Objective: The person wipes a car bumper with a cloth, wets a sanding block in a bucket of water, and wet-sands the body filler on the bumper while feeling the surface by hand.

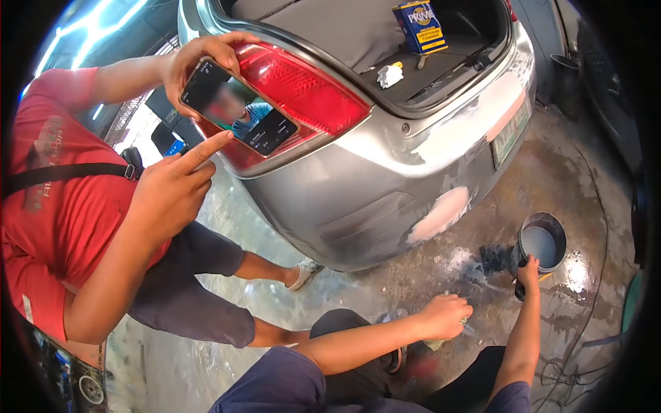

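Observation:
At the lower middle, my left hand point(444, 317) is closed above the wet floor; a small pale yellowish piece point(435, 343) shows under it, too hidden to name. My right hand point(528, 271) is closed at the near side of a dark bucket point(556, 233) holding cloudy grey water. Something dark beside its fingers cannot be made out. Ahead stands a silver car's rear bumper point(330, 199) with pinkish filler patches point(441, 215).
A co-worker in a red shirt point(76, 179) stands at the left, holding a phone point(237, 107) before the red tail light point(310, 89). A blue can point(421, 27) and white crumpled cloth point(390, 76) lie in the open trunk. A cable point(601, 234) crosses the floor.

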### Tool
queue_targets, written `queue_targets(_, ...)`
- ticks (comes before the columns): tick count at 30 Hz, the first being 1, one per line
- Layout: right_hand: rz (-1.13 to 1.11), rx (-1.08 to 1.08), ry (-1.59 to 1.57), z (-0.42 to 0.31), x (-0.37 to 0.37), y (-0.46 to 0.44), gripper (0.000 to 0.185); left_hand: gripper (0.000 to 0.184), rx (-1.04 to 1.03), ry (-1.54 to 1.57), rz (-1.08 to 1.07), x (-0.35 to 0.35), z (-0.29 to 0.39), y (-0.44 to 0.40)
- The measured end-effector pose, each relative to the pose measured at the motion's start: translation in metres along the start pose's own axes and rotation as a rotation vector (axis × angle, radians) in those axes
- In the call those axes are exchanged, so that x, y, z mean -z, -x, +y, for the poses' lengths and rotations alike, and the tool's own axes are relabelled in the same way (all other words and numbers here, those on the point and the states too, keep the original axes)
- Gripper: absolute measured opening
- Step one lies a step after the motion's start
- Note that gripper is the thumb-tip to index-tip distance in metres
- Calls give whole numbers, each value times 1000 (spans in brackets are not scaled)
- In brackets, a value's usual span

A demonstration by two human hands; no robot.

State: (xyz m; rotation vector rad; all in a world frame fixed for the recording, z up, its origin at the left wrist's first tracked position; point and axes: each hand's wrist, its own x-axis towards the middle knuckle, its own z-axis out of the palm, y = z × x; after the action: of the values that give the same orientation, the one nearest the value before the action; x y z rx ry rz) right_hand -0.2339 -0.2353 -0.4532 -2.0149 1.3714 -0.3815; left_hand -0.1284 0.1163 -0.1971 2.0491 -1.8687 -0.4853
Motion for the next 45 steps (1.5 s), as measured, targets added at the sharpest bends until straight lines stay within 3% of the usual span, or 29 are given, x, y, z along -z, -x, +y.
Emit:
queue_targets(2, 36, 36, -1, 10, -10, -10, 67, 25, 13, 58, -81, 9, 10, 1)
queue_targets(13, -110, 6, -1, -17, 27, 12, 67, 31, -5, -18, -77, -5, -5, 24)
queue_targets(29, -425, -73, -139, -19, 29, 48, 86, 29, -37, -16, -173, -22, -2, 29)
queue_targets(40, -501, -43, -39, -45, 40, 130, 89, 27, -116, -70, -205, -18, 14, 12)
queue_targets(45, -659, -35, 75, -64, 45, 164, 95, 25, -129, -90, -278, -27, 18, 11)
